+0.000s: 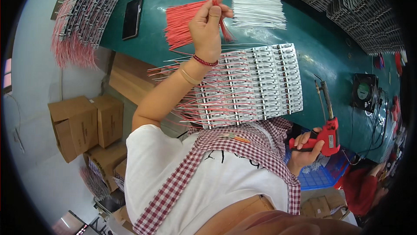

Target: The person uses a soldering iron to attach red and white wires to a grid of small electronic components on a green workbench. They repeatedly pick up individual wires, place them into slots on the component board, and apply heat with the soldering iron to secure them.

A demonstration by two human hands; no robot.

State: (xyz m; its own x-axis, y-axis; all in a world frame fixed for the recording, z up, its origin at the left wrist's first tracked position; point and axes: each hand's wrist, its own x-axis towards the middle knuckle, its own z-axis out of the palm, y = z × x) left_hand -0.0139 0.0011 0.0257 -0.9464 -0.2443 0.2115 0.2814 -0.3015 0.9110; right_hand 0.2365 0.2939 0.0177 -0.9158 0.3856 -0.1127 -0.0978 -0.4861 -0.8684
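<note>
The panel of small circuit boards [280, 81] is laid on the green table [319, 52], its near edge close to the checked apron [186, 165], with red and white leads trailing toward nine o'clock. From the panel, the left hand [205, 26] is found at eleven o'clock, beyond the far edge; its wrist and forearm are stretched over the trailing leads. A small bunch of red wires [225, 32] is pinched between its thumb and fingers. The right hand [307, 144] is placed near five o'clock, off the panel, and is wrapped around the handle of a red soldering gun [332, 135], whose tip is pointed up toward three o'clock, apart from the boards. Farther out, a red wire pile [180, 24] is spread at ten o'clock, a white wire pile [258, 11] at twelve, and a black fan [364, 91] is stood at three.
</note>
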